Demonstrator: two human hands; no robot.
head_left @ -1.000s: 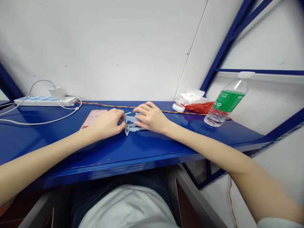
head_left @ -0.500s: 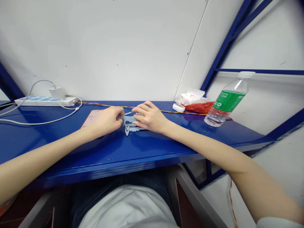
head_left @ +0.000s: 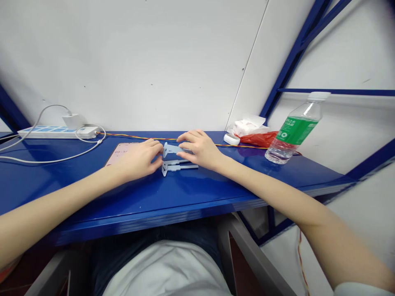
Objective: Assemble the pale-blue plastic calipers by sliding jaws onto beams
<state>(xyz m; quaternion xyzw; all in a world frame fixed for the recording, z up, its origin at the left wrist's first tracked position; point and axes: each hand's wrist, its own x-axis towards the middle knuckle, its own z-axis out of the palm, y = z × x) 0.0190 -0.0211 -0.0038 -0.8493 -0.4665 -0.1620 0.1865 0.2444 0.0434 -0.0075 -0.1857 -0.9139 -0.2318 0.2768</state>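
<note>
My right hand (head_left: 202,151) has its thumb and fingertips around the right part of a light grey plastic caliper (head_left: 171,149), whose jaw end points left. Part of that caliper is hidden behind the fingers. Just left of the jaws is my left hand (head_left: 143,158), thumb and fingers apart with nothing between them. Nearer to me, a similar grey caliper (head_left: 175,167) lies on the blue table, its jaws close to my left thumb and its slim beam reaching right. A phone (head_left: 119,152) showing a timer lies partly under my left hand.
On the left stand a white power strip (head_left: 51,132) and a charger plug (head_left: 73,120) with a white cable. At right are a water bottle (head_left: 293,131), a red bag (head_left: 257,138), tissues (head_left: 249,124) and a small white device (head_left: 231,139). A twisted wire (head_left: 138,137) runs along the back.
My left hand has let go of the upper caliper's left end and its fingers have spread. My right hand has shifted slightly right, uncovering more of the lower caliper's beam.
</note>
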